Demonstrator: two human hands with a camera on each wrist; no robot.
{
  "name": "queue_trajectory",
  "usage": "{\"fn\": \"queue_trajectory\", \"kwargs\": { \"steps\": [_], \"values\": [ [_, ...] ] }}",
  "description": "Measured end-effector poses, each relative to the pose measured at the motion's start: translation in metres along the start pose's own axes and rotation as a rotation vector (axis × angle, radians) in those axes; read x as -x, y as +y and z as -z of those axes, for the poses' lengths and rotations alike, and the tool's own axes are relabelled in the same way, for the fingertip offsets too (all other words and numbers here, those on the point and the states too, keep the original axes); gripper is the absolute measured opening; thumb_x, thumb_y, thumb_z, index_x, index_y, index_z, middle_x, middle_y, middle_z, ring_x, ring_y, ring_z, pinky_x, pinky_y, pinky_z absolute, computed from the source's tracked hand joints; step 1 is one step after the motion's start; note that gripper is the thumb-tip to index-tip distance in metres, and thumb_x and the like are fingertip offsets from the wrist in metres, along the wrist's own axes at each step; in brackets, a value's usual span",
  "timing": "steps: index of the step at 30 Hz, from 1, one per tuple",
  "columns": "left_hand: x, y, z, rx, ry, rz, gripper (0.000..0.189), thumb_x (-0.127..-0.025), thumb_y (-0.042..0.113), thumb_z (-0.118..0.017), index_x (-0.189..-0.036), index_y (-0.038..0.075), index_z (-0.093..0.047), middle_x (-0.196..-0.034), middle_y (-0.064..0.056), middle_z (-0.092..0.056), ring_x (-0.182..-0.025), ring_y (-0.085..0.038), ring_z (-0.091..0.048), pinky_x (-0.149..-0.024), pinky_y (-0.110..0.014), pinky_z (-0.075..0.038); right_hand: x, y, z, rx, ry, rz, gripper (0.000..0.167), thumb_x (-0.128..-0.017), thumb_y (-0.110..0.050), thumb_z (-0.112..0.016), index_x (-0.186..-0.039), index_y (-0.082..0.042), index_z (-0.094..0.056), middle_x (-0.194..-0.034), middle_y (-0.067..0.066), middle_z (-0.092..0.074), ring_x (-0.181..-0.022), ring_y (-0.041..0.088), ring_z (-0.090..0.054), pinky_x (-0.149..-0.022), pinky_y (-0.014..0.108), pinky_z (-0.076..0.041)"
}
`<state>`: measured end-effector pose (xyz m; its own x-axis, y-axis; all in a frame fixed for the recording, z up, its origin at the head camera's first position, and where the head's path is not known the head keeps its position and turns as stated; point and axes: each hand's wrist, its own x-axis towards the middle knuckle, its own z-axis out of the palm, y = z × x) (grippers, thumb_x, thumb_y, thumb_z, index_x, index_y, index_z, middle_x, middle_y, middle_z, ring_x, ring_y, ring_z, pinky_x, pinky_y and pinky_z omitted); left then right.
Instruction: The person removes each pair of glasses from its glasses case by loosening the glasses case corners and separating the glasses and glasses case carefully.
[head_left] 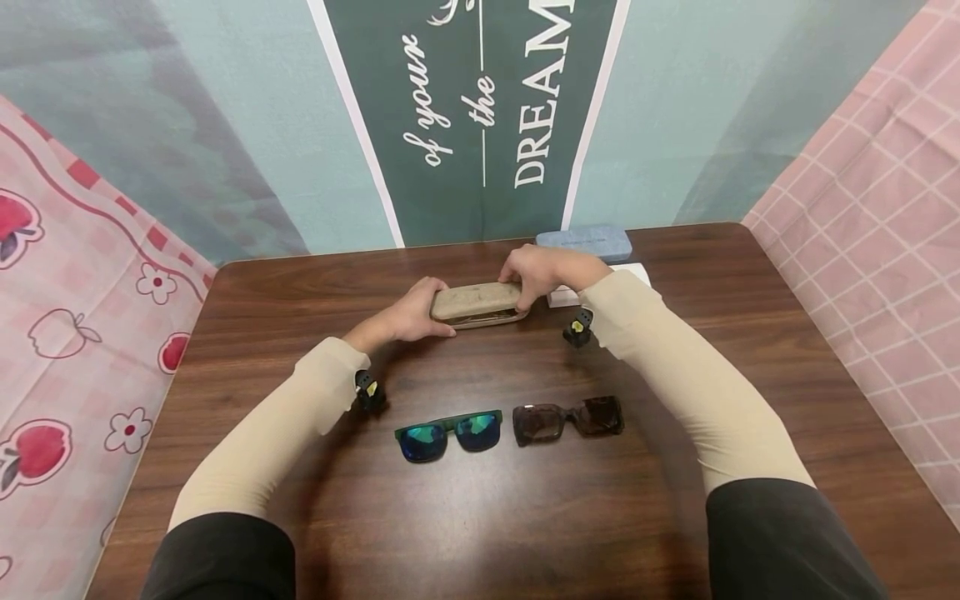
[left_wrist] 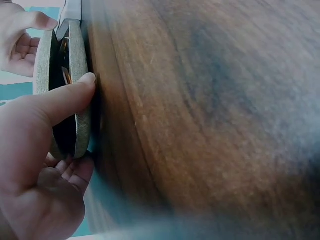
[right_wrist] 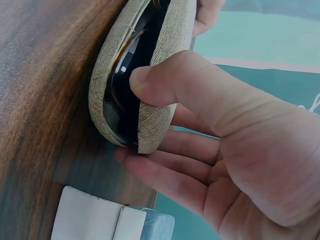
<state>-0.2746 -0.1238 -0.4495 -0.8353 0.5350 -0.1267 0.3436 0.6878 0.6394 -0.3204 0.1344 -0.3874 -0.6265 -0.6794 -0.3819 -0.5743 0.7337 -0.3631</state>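
A beige fabric glasses case (head_left: 476,297) sits near the table's back edge, its lid partly raised. Inside, a pair of glasses (right_wrist: 120,67) with dark, shiny rims shows through the gap. My left hand (head_left: 415,313) grips the case's left end, thumb across the lower shell in the left wrist view. At the other end, my right hand (head_left: 536,272) pinches the lid, thumb on its front edge and fingers behind. Nearer me lie green-framed sunglasses (head_left: 423,442) with blue-green lenses and, to their right, brown sunglasses (head_left: 540,423).
Behind my right hand, a light blue case (head_left: 600,242) lies at the back edge of the wooden table (head_left: 450,533). A white box (head_left: 561,297) is beside it, partly covered by my right wrist. Printed cloths hang at the back and both sides.
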Motion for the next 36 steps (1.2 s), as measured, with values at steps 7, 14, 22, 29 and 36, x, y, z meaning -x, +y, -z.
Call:
{"fn": "queue_trajectory", "kwargs": {
  "steps": [7,14,22,29,36],
  "values": [
    [-0.003,-0.002,0.001,-0.002,-0.018,0.014,0.066,-0.081,0.017,-0.088,-0.128,-0.007,-0.048,-0.123,-0.021,-0.049,-0.113,-0.031,-0.047,-0.102,-0.044,-0.04,-0.002,0.003,0.005,-0.044,-0.043,-0.026,0.056,-0.075,-0.011,-0.08,-0.128,0.004,-0.067,-0.117,0.016,-0.072,-0.11,0.028,-0.066,-0.097,0.041,-0.052],
    [-0.003,-0.005,0.0,0.029,-0.024,0.026,0.066,-0.08,0.016,-0.088,-0.127,-0.006,-0.049,-0.123,-0.02,-0.05,-0.113,-0.03,-0.047,-0.102,-0.044,-0.041,-0.006,0.008,0.008,-0.094,-0.096,-0.012,0.055,-0.076,-0.011,-0.076,-0.128,0.003,-0.068,-0.118,0.017,-0.072,-0.114,0.03,-0.066,-0.099,0.041,-0.051],
    [-0.003,-0.003,0.003,0.048,-0.032,0.028,0.068,-0.079,0.016,-0.089,-0.129,-0.007,-0.05,-0.124,-0.021,-0.05,-0.113,-0.031,-0.048,-0.103,-0.045,-0.041,-0.01,0.008,0.018,-0.129,-0.153,-0.081,0.058,-0.078,-0.012,-0.076,-0.133,0.002,-0.064,-0.126,0.019,-0.068,-0.12,0.03,-0.062,-0.103,0.039,-0.048],
    [-0.004,-0.004,0.004,0.044,-0.033,0.038,0.067,-0.078,0.016,-0.089,-0.128,-0.007,-0.05,-0.124,-0.021,-0.051,-0.114,-0.031,-0.048,-0.104,-0.044,-0.04,-0.011,0.008,0.019,-0.281,-0.207,-0.148,0.06,-0.079,-0.006,-0.074,-0.136,0.003,-0.059,-0.127,0.02,-0.068,-0.104,0.018,-0.065,-0.09,0.03,-0.053],
    [-0.005,-0.003,0.005,0.054,-0.044,0.039,0.068,-0.079,0.016,-0.089,-0.129,-0.007,-0.049,-0.127,-0.022,-0.05,-0.117,-0.032,-0.047,-0.106,-0.045,-0.039,-0.012,0.014,0.02,-0.381,-0.238,-0.156,0.061,-0.079,-0.002,-0.071,-0.138,0.005,-0.057,-0.125,0.02,-0.068,-0.094,0.012,-0.062,-0.085,0.027,-0.054]
  ]
}}
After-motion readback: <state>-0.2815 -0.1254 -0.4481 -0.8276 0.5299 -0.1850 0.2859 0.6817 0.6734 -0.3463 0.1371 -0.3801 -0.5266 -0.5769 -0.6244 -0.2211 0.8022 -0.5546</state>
